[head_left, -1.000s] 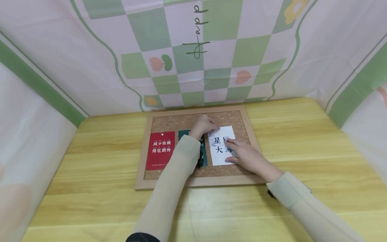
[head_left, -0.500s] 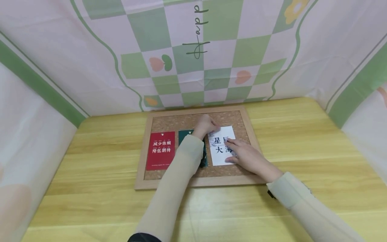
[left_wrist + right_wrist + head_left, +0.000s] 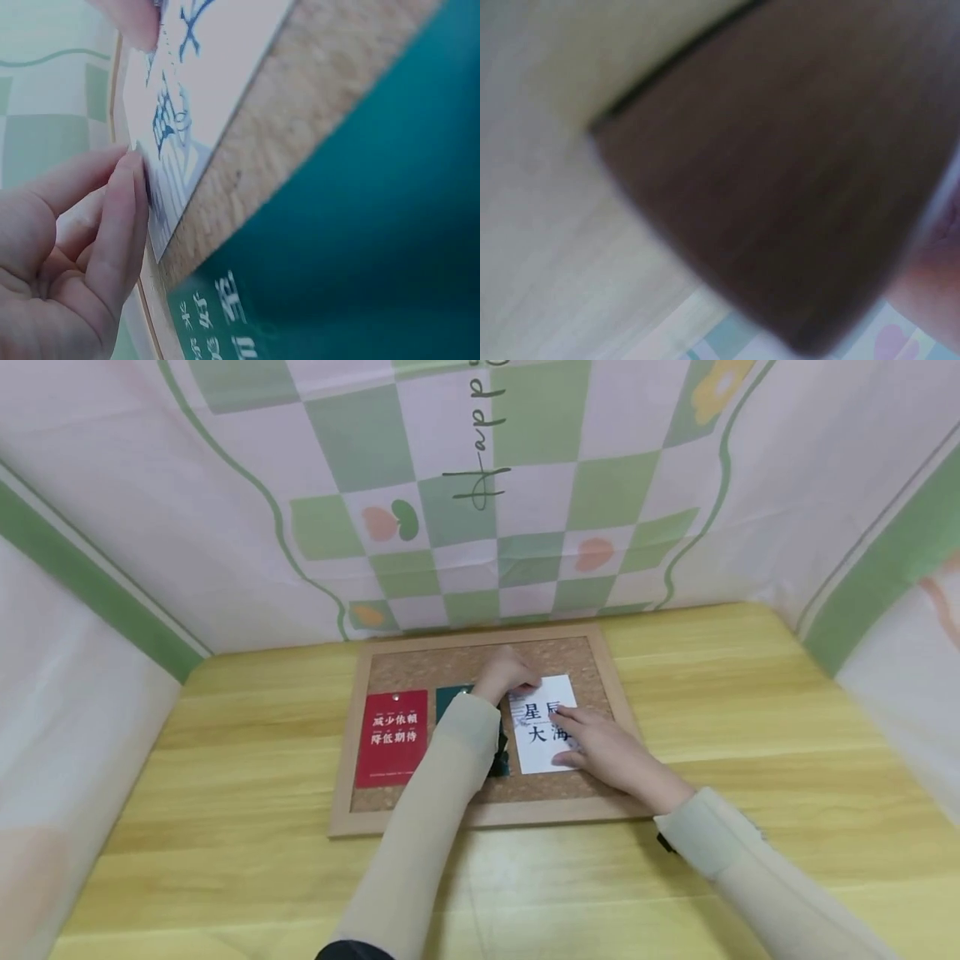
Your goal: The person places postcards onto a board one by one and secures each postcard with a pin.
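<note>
A white card (image 3: 542, 752) with dark printed characters lies on a wood-framed cork board (image 3: 390, 667), at the right of the row of cards. At its top edge, my left hand (image 3: 506, 675) pinches a pushpin, mostly hidden by the fingertips. The left wrist view shows thumb and fingers (image 3: 124, 176) meeting right at the card's edge. My right hand (image 3: 611, 747) rests on the card's right side with fingers spread. A green card (image 3: 450, 695) is partly covered by the left arm. To its left is a red card (image 3: 392, 752) with a silver pin at its top.
The board lies on a yellow wood-grain table (image 3: 247, 760). Behind the table hangs a green-and-white checked cloth (image 3: 457, 560), with pale cloth on both sides. A dark blurred shape (image 3: 780, 172) fills much of the right wrist view.
The whole head view has shifted slightly. Both hands stay at the white card, the left at its top edge and the right on its side.
</note>
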The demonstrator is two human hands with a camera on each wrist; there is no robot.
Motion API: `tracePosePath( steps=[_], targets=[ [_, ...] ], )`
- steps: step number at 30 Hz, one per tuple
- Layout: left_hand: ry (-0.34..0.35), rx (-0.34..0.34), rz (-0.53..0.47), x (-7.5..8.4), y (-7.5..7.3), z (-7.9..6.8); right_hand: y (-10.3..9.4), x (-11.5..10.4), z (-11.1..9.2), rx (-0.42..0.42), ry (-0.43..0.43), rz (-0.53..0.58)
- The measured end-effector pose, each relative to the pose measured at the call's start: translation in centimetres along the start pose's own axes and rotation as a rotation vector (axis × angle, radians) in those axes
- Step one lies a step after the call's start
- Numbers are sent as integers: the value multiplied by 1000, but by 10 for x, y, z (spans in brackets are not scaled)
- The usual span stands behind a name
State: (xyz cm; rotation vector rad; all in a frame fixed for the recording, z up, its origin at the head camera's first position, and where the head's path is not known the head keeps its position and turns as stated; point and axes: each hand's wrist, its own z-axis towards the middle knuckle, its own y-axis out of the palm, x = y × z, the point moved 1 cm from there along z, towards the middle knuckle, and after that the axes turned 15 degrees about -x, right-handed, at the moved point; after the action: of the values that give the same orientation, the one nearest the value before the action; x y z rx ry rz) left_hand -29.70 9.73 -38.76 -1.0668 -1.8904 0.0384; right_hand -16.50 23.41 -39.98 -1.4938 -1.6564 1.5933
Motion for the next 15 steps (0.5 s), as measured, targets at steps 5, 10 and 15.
tracePosePath(
  steps=[5,10,15],
  targets=[
    [-51,-6,-171,-1,0,9,-1,0,1,-3,6,-4],
    [-48,7,-267,0,4,11,-1,2,-1,-1,9,-4],
    [-65,8,-258,1,6,13,-2,2,-3,2,7,-1]
  ],
)
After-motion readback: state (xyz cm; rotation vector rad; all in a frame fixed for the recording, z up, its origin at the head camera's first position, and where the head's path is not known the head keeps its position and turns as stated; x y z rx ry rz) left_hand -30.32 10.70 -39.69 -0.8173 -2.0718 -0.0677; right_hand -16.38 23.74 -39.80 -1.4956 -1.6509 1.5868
